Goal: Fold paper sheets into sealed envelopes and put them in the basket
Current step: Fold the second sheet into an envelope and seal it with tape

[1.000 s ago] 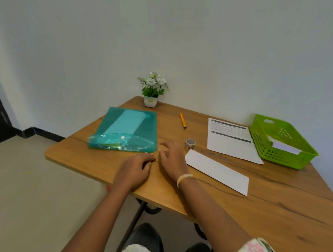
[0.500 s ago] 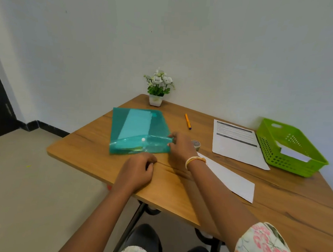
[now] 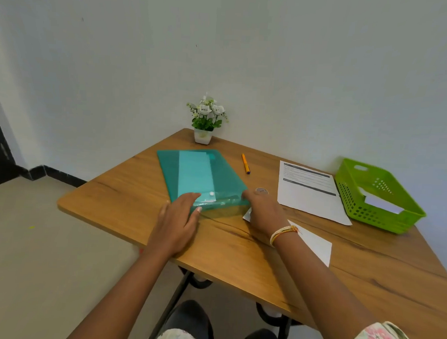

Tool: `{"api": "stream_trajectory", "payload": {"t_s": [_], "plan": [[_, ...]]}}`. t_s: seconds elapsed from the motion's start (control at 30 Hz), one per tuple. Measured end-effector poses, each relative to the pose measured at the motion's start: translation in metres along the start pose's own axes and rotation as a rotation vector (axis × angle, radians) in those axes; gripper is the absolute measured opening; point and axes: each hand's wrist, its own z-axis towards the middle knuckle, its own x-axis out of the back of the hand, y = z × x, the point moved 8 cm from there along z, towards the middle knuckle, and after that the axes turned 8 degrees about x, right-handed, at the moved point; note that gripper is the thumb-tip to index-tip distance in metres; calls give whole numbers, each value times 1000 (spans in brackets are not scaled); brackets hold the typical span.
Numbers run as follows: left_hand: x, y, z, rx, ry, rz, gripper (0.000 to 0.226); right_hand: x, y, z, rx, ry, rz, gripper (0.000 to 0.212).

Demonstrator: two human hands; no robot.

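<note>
**Both hands on the teal folder at the counter's near edge**

Nearest: floral sleeves and dark-trousered knees at the bottom edge, below the wooden counter (image 3: 238, 249). Left hand (image 3: 177, 221) flat, fingers straight, resting palm-down on the counter with fingertips laid over the near edge of the teal folder (image 3: 201, 175), close to its white snap button (image 3: 211, 194). Right hand (image 3: 263, 211), thread bracelet (image 3: 282, 232) at the wrist, set at the folder's near right corner with fingers curled against that edge; a true pinch or only a touch cannot be told. Folded white sheet (image 3: 314, 243) flat on the counter, partly under the right wrist, running away toward the right. Folder translucent, a paler sheet showing inside, lying flat and angled toward the far left. Small tape roll (image 3: 262, 190) just beyond the right hand, beside the folder's right edge. Printed sheet (image 3: 310, 193) flat farther right, its far side touching or nearly touching the green basket (image 3: 356, 203). Basket at the far right corner, a white envelope (image 3: 380, 203) lying inside. Orange pen (image 3: 245, 163) beyond the folder, well apart from the hands. Potted white flowers (image 3: 206, 118) at the far corner against the wall.
</note>
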Motion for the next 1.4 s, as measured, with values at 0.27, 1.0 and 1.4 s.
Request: {"api": "stream_trajectory", "payload": {"t_s": [0.27,1.0,1.4], "plan": [[-1,-10,3,79,38,37,43,-4,-43,-10,119,-93,305,33],[9,-17,0,226,131,44,45,-11,-63,24,21,160,159,39],[6,-18,1,213,125,28,49,-11,-78,24,60,276,97,27]]}}
